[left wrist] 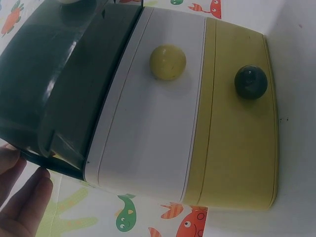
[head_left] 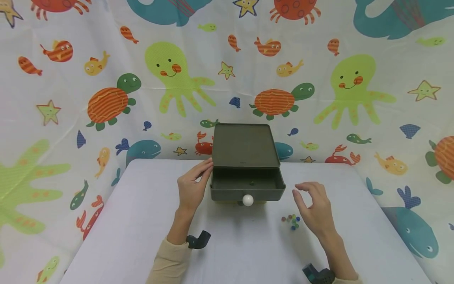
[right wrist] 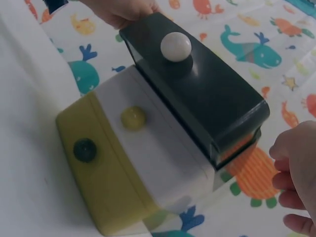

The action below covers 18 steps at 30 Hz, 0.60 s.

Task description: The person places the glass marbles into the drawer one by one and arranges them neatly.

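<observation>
At table centre, toward the far edge:

- Left hand (head_left: 191, 185): fingers straight, tips touching the left side of the chest of drawers (head_left: 244, 157); grips nothing.
- Right hand (head_left: 313, 207): held above the table (head_left: 124, 236) to the right of the chest, fingers loosely curled, apart from everything; empty as far as the head view shows.
- Marbles (head_left: 291, 220): small heap, mixed colours, on the table just beside the right hand, on its left.
- Top drawer (head_left: 247, 188): dark green w/ white knob (head_left: 247, 200), pulled out toward the person. One small dark ball lies inside near the back wall; too small to tell what kind.
- Middle drawer (left wrist: 153, 113): white, yellow knob (left wrist: 168, 62), pushed in (wrist views).
- Bottom drawer (left wrist: 237, 133): yellow, dark green knob (left wrist: 250, 82), pushed in.
- Backdrop (head_left: 71, 79): white cloth printed w/ sea animals, behind and at both sides of the table.
- Wrist cameras: black mounts at both wrists, near edge.
</observation>
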### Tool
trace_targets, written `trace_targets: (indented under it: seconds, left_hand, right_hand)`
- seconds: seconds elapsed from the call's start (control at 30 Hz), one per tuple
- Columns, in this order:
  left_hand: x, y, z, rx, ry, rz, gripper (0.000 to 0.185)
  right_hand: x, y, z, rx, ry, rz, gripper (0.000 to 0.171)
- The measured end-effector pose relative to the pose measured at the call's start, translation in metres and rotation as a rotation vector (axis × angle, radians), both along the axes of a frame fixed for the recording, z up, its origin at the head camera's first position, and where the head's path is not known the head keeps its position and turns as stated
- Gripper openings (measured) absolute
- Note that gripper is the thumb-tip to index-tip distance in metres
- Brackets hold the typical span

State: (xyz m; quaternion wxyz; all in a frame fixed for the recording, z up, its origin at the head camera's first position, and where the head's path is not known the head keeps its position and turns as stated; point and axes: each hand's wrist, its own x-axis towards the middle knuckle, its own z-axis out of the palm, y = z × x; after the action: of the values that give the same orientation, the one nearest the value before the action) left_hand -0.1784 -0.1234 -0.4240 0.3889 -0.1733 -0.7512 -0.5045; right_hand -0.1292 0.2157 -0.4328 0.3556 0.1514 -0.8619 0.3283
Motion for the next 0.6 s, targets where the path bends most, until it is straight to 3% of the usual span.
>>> trace_targets:
  seconds: [0.6]
  left_hand:
    - [0.001, 0.000, 0.001, -0.005, -0.005, -0.006, 0.019]
  right_hand:
    - [0.000, 0.016, -0.029, 0.055, -0.019, 0.001, 0.022]
